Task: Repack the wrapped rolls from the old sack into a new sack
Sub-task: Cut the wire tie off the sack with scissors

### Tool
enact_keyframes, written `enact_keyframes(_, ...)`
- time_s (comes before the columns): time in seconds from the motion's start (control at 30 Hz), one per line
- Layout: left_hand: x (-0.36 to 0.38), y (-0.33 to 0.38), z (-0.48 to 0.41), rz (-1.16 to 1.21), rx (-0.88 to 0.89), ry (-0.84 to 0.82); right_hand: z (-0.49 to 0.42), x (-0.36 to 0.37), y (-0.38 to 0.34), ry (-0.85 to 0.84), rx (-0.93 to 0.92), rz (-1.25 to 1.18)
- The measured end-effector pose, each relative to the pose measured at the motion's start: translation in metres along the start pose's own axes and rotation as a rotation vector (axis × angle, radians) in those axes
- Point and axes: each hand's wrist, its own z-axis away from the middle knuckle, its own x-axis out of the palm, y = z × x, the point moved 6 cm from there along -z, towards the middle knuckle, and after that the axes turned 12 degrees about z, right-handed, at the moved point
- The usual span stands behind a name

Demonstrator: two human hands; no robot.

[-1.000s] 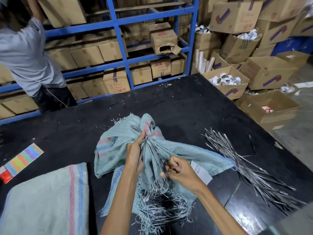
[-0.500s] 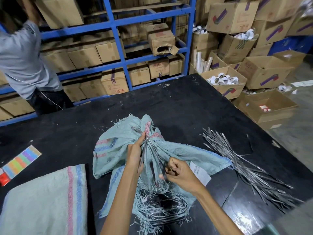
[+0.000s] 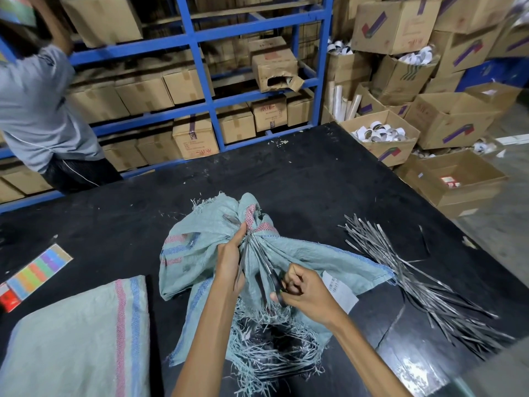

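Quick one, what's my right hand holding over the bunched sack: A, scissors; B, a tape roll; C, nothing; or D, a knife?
A: the right hand grips the dark handles of scissors, whose blades run up toward the gathered neck of the sack that the left hand holds.

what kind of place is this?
Likely a warehouse or packing stockroom: a blue metal shelving rack full of brown cardboard cartons, open cartons of white rolls piled at right, and a black worktable where the left hand grips a pale green woven sack and the right hand holds dark-handled scissors.
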Motion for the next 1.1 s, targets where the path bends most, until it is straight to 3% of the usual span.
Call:
enact_keyframes(0.13, -0.002, 0.000, -0.001, -0.001, 0.004, 0.006, -0.002, 0.003, -0.001, -0.062, 0.013, -0.077)
enact_keyframes(0.63, 0.006, -0.004, 0.006, 0.024, -0.021, 0.013, -0.006, 0.006, -0.014, 0.016, -0.038, -0.097)
enact_keyframes(0.83, -0.001, -0.005, 0.003, -0.040, 0.014, 0.097, -0.001, 0.007, -0.009, 0.029, -0.022, -0.106)
enact_keyframes(0.97, -0.006, 0.000, 0.001, -0.126, 0.049, 0.195, 0.000, 0.004, -0.015, -0.052, -0.024, -0.110)
enact_keyframes(1.1, -0.006, 0.004, 0.007, -0.244, -0.012, 0.175, 0.003, 0.001, -0.012, -0.123, -0.015, -0.121)
